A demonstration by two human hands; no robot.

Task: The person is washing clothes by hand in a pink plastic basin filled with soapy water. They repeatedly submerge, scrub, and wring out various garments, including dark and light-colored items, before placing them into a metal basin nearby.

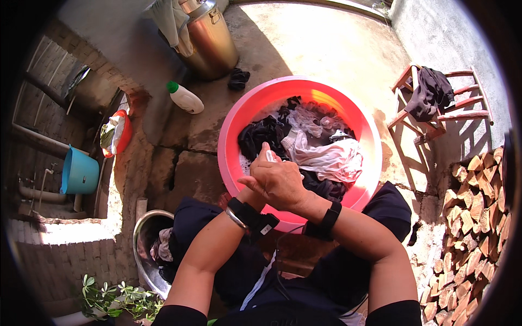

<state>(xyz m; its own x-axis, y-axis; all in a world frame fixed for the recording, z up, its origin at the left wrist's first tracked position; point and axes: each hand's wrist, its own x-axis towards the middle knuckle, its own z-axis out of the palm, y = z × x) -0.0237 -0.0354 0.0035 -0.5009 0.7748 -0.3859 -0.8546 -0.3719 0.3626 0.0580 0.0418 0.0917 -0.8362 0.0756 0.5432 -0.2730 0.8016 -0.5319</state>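
My left hand (pixel 263 154) and my right hand (pixel 279 177) are clasped together above the near left part of a pink plastic basin (pixel 228 130). A small white item (pixel 270 156) shows between the fingers; I cannot tell whether it is cloth, soap or foam. The right hand hides much of the left. Inside the basin lie wet clothes with suds: a pale pink garment (pixel 326 157) with a ribbed cuff, dark clothes (pixel 259 134) at the left, and a greyish lacy piece (pixel 306 120) toward the back.
A white bottle with a green cap (pixel 185 98) lies beyond the basin's left side, near a metal drum (pixel 212 45). A steel bowl with clothes (pixel 140 232) stands by my left leg. At right are a wooden chair holding dark cloth (pixel 432 93) and stacked firewood (pixel 473 216).
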